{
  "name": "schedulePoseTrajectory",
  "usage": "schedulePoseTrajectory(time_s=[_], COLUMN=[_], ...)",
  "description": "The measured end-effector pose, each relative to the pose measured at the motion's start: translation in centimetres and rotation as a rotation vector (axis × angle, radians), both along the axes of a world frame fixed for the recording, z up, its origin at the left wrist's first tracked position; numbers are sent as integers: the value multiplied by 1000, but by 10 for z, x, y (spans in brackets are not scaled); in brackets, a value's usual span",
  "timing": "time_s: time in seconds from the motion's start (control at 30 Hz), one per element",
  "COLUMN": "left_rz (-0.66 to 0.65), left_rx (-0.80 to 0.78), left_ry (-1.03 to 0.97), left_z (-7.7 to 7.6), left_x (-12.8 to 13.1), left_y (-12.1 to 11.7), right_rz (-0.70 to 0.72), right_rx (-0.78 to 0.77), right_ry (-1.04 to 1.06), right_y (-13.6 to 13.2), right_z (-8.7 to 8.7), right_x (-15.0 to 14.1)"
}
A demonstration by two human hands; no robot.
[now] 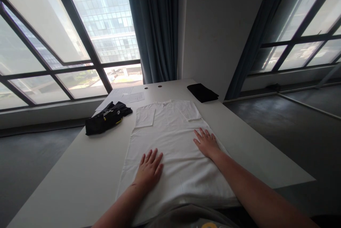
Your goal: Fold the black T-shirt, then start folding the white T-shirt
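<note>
A white T-shirt (pixel 176 142) lies spread out on the white table, its collar at the far end and both sleeves folded inward over the body. My left hand (pixel 149 168) rests flat on the lower left part of the shirt, fingers stretched forward and a little apart. On the right side of the shirt, farther up, my right hand (pixel 206 144) lies palm down with its fingers spread. Neither hand grips the cloth. Shallow wrinkles run across the fabric between and below the hands. The hem lies close to my body.
To the left on the white table (pixel 77 171) lies a crumpled black garment (pixel 108 118) with yellow marks. Papers (pixel 133 97) lie behind it. A folded black cloth (pixel 202 93) sits at the far right edge. Windows, a blue curtain (pixel 156 25) and a pillar (pixel 213 25) stand beyond.
</note>
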State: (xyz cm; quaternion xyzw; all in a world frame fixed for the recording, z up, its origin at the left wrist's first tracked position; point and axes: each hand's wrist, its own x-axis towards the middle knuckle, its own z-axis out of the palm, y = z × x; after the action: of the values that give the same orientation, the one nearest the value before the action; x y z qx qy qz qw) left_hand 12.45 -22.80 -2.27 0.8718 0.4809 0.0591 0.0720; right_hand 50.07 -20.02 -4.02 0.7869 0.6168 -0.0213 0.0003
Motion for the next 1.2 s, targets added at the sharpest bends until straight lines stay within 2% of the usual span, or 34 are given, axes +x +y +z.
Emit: schedulePoseTrajectory(time_s=[0.07, 0.17, 0.27, 0.37, 0.43, 0.5, 0.73, 1.2], left_rz=[31, 88, 90, 58, 51, 61, 126, 193], left_rx=[16, 43, 66, 75, 33, -1, -4, -73], left_ry=[-24, -42, -35, -26, -17, -12, -26, 56], left_z=[-4, 0, 15, 29, 31, 28, 3, 8], left_x=[4, 19, 48, 80, 94, 101, 97, 105], left_y=[2, 18, 53, 95, 118, 133, 142, 169], right_rz=[-20, 35, 163, 225, 218, 196, 195, 180], right_rx=[-12, 75, 148, 97, 84, 85, 29, -21], right_ry=[4, -7, 15, 88, 120, 134, 137, 156], right_y=[3, 14, 38, 67, 83, 94, 102, 134], right_z=[2, 11, 23, 32, 32, 28, 9, 12], right_x=[-5, -25, -56, -82, -91, -93, -87, -85])
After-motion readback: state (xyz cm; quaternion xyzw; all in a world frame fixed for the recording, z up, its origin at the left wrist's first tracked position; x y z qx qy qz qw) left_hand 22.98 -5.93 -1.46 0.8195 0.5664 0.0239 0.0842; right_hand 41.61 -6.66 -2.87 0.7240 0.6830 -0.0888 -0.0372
